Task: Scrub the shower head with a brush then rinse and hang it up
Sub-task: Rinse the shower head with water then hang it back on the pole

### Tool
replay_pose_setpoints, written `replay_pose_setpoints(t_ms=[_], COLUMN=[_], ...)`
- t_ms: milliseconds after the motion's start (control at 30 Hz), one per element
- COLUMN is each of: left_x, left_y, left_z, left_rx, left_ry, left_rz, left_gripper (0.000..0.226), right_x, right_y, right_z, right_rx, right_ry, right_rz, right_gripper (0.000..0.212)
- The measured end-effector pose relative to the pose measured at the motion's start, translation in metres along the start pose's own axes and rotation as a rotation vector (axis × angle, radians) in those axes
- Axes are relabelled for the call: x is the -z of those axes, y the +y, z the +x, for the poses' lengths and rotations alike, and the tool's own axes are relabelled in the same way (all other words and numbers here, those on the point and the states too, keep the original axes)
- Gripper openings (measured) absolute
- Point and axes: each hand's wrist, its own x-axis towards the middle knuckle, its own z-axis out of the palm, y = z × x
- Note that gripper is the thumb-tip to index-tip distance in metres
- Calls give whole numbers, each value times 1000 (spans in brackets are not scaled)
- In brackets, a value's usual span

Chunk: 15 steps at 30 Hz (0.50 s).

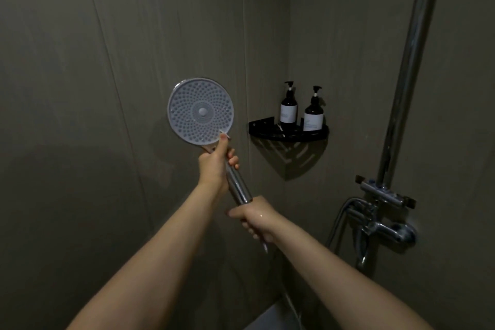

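A: From the head view, what are the hands doing?

B: Both hold the round, pale grey shower head with its chrome handle (200, 111), face turned toward the camera, raised before the grey panelled wall (120, 48). The left hand (215, 165) wraps the upper handle, thumb reaching up to the rim of the disc. The right hand (255, 220) is curled round the handle's lower end, where the hose leaves it (its skin looks wet).

A: And around them?

B: To the right, in the corner, a black corner shelf (288, 131) carries two dark pump bottles with white labels (288, 107), standing upright side by side. Further right, a chrome riser pipe (409, 67) runs down to the chrome mixer tap (385, 225), well apart from the shower head. No brush is visible in either hand.
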Motion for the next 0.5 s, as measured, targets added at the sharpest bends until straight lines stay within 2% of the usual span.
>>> replay_pose_setpoints(t_ms=[67,100,133,167,233,300,367,400,433,500], left_x=[-1,-3,-4,-6,-11,-17,-21,-23,-24,-26], left_y=[-2,-2,-3,-4,-6,-10,-14,-16,-17,-19], left_z=[-1,-2,-3,-4,-6,-9,-10,-11,-11,-12], left_rx=[34,44,45,37,6,-20,-9,13,50,145], left_ry=[-74,-80,-64,-29,60,119,85,32,-35,-154], left_rz=[-10,-19,-24,-17,14,19,16,26,38,20], left_gripper=[30,32,34,34,34,33,33,34,35,38], right_x=[14,20,22,22,18,12,7,10,14,26], right_y=[2,2,0,-1,-3,0,0,2,3,7], right_z=[-2,-4,-5,-5,-8,-9,-12,-14,-16,-20], right_rx=[-79,-93,-97,-70,55,149,87,48,-3,-107], right_ry=[-313,-378,-364,-268,93,408,493,412,247,-172], right_rz=[133,146,122,54,-151,-308,-274,-202,-117,79], right_gripper=[32,36,37,34,19,31,32,22,7,29])
